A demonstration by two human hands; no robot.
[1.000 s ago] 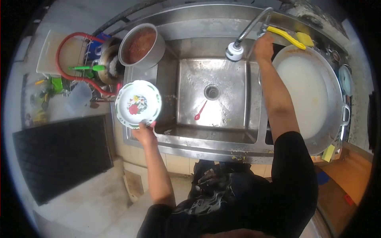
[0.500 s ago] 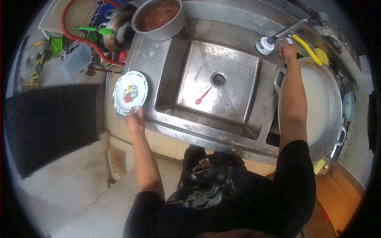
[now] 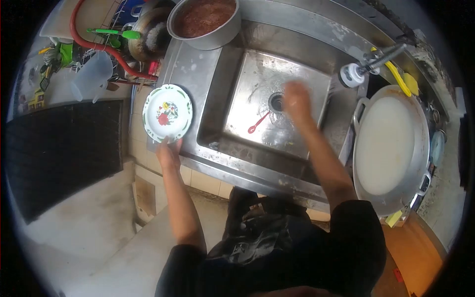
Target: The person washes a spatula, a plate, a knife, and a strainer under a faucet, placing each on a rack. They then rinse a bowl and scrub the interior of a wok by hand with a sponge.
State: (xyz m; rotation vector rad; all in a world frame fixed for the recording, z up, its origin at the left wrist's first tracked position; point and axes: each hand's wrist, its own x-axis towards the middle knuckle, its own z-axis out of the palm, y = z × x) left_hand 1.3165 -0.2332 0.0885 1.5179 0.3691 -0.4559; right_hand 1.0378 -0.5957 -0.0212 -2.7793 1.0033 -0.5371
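My left hand grips the near rim of a white plate that has a green-patterned edge and a red flower in the middle. The plate is over the left ledge of the sink, tilted towards me. My right hand is above the sink basin, near the drain, and motion smears its fingers. On the basin floor, left of that hand, lies a small red spoon. A white faucet head on a flexible metal neck hangs over the basin's right side.
A metal pot with brown contents stands at the back left. To the right is a large pan of whitish liquid. Yellow-handled tools lie behind it. A wok and a clear plastic jug are at the far left.
My right hand has left the faucet and moved left over the basin. My left hand still holds the plate, whose face now shows more fully. The view has shifted slightly.
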